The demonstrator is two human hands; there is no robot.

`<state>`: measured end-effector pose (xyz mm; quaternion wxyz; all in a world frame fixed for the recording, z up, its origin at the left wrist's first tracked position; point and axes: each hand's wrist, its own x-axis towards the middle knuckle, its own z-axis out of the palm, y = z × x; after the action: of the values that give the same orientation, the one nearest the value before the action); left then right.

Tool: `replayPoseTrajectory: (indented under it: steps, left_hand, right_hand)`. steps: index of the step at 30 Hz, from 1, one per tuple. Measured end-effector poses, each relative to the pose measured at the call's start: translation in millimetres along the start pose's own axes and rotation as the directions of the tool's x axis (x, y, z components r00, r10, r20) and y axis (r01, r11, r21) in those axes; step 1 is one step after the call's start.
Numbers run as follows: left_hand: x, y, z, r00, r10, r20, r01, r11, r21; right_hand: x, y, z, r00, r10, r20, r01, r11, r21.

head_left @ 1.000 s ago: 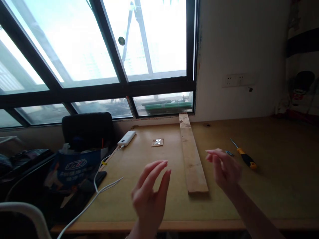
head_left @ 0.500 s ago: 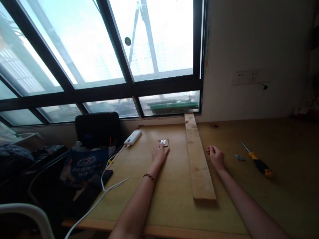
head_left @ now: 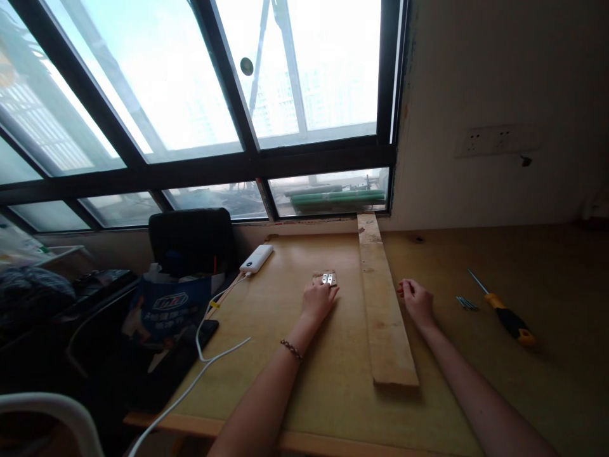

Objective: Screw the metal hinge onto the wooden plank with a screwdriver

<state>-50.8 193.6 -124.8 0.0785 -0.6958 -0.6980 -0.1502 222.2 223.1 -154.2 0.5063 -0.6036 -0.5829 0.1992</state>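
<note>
- You're leaning over the wooden table (head_left: 304,393), with both forearms stretching out across it.
- The long plank (head_left: 383,304) is lying lengthwise between your hands, its far end touching the window sill.
- Off the table's left edge, the blue bag (head_left: 166,304) is standing open with things poking out of it; what they are I cannot tell.
- Your left hand (head_left: 318,299) is lying flat, fingers loose and gripping nothing, fingertips touching the small hinge (head_left: 327,278); half a second ago it was already there.
- Your right hand (head_left: 416,298) is resting curled just right of the plank, holding nothing that shows, much as before.
- The yellow-handled screwdriver (head_left: 504,314) is lying well to the right, a few screws (head_left: 466,303) beside it.
</note>
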Motion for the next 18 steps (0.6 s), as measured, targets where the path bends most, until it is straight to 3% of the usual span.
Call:
replayPoseTrajectory:
  steps: [7, 18]
  left_hand:
    - [-3.5, 5.9, -0.7, 0.993, -0.047, -0.105, 0.043, 0.998, -0.043]
    - [-2.6, 4.8, 8.3, 0.996, 0.036, -0.082, -0.053, 0.976, -0.209]
  right_hand:
    - [-0.9, -3.1, -0.4, 1.0, -0.026, 0.009, 0.026, 1.0, -0.006]
    - [-2.2, -4.1, -1.5, 0.999, -0.034, 0.012, 0.034, 0.999, -0.016]
